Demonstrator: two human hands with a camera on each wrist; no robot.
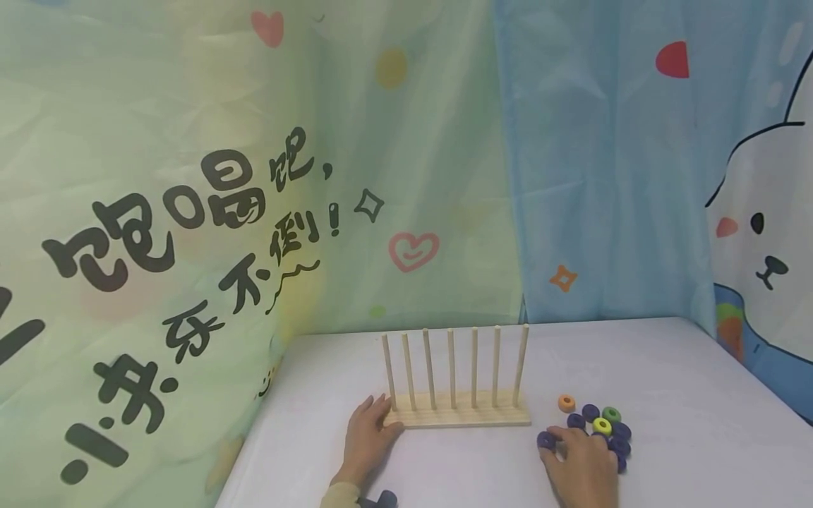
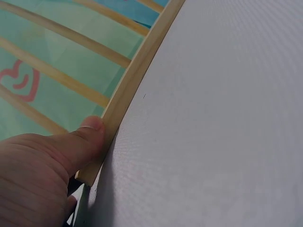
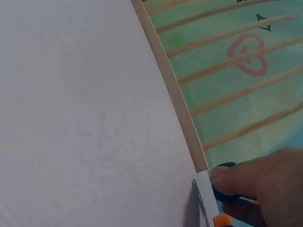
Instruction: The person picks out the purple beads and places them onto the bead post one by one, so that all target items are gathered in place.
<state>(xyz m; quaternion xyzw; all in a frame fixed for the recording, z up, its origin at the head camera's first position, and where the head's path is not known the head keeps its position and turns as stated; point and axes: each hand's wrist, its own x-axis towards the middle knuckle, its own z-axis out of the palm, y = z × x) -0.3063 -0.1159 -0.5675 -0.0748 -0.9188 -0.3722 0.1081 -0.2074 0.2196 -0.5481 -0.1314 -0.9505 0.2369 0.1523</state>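
Observation:
A pale wooden rack (image 1: 457, 416) with several upright pegs stands on the white table. At its left end my left hand (image 1: 368, 437) holds the base; in the left wrist view the thumb (image 2: 87, 142) lies on the front edge, while the other fingers are mostly hidden. To the right of the rack, my right hand (image 1: 584, 466) pinches a dark purple bead (image 1: 546, 440) between thumb and finger. That bead (image 3: 225, 191) also shows in the right wrist view, beyond the rack's right end. Loose beads lie around and partly under the right hand.
Beside the right hand sit an orange bead (image 1: 567, 403), a green bead (image 1: 612, 414), a yellow bead (image 1: 602, 426) and several dark purple beads (image 1: 621, 431). Printed curtains (image 1: 419, 176) hang behind the white table (image 1: 686, 395).

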